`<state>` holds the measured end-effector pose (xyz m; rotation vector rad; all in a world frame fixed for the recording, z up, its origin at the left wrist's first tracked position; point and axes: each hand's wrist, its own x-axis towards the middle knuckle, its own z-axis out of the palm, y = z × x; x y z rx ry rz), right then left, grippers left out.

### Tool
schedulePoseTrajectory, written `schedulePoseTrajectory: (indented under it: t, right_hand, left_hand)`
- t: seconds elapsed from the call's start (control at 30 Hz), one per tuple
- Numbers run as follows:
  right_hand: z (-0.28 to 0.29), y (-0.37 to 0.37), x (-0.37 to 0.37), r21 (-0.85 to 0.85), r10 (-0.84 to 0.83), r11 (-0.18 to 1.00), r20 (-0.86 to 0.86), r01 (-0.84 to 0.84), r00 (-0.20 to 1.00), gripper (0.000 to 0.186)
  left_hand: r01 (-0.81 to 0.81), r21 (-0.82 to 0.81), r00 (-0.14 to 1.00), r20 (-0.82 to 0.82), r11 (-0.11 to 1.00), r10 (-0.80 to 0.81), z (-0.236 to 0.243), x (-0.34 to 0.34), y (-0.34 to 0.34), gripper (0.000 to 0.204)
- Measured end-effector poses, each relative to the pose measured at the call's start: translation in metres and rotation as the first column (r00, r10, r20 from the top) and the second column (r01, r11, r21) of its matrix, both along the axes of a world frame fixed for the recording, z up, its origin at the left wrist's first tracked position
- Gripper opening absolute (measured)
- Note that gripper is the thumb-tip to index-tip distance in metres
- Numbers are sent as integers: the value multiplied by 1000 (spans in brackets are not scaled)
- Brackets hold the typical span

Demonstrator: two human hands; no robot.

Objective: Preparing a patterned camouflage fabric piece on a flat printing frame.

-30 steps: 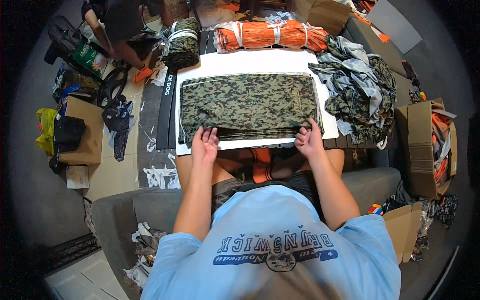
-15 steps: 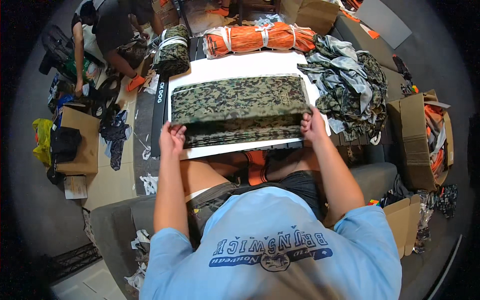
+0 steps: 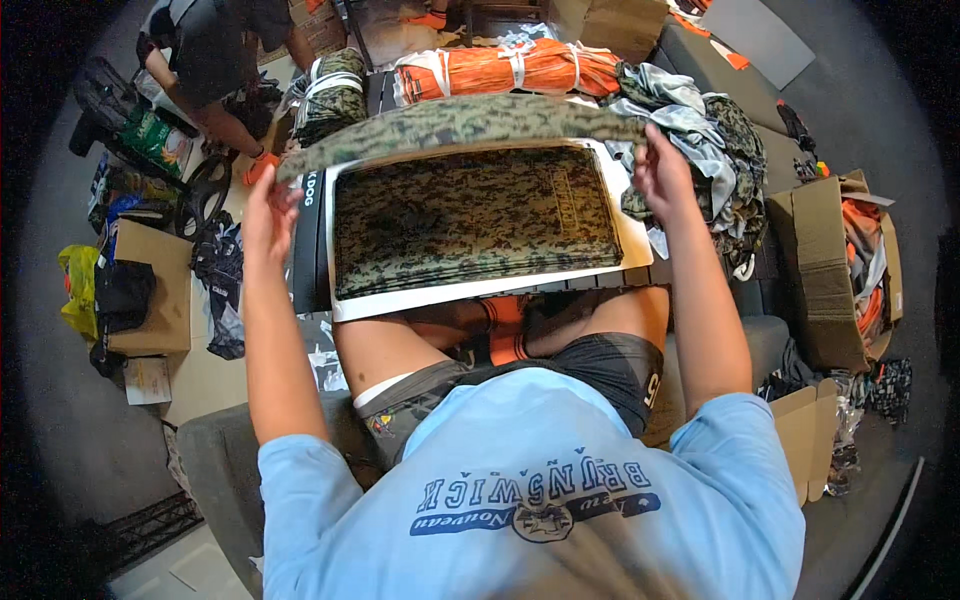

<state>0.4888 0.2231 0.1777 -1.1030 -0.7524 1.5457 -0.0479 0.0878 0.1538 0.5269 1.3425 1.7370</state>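
A strip-like stretch of camouflage cloth (image 3: 470, 122) is held up in the air, bowed and blurred by motion, between my two hands. Its left end is in the fingers of my left hand (image 3: 268, 218), out past the table's left side. My right hand (image 3: 664, 178) grips the other end, in front of the pile of loose camouflage and grey cloth (image 3: 735, 165). Below the raised cloth lies a neat stack of flat camouflage cloth pieces (image 3: 475, 215), edges layered toward me, on a white board (image 3: 500, 292).
Behind the stack lie a tied orange bundle (image 3: 510, 70) and a tied camouflage roll (image 3: 332, 95). Cartons stand at right (image 3: 820, 275) and left (image 3: 165, 320). Another person (image 3: 215, 60) bends at the far left. Dark clothing (image 3: 220, 290) lies on the floor.
Both hands have risen and spread apart, lifting the camouflage cloth up and away from the near edge of the stack. The other person's arm has shifted.
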Motion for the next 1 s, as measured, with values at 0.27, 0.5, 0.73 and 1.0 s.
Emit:
schedulePoseTrajectory:
  t: [0.27, 0.5, 0.73, 1.0]
  right_hand:
    - [-131, -31, 32, -155, 76, 988, 564, 14, 822, 31]
    - [-140, -36, 46, -205, 195, 976, 680, -73, 707, 29]
    - [-145, -43, 59, -213, 253, 967, 722, -141, 644, 29]
    - [-148, -50, 64, -180, 253, 967, 777, -182, 576, 31]
  left_hand:
    - [81, -400, 985, -106, 913, -134, -126, 12, -55, 27]
    - [88, -557, 953, -195, 826, -233, -126, 18, -77, 24]
    - [57, -586, 948, -222, 808, -228, -120, 22, -97, 22]
    - [49, -590, 954, -212, 806, -213, -127, 22, -110, 21]
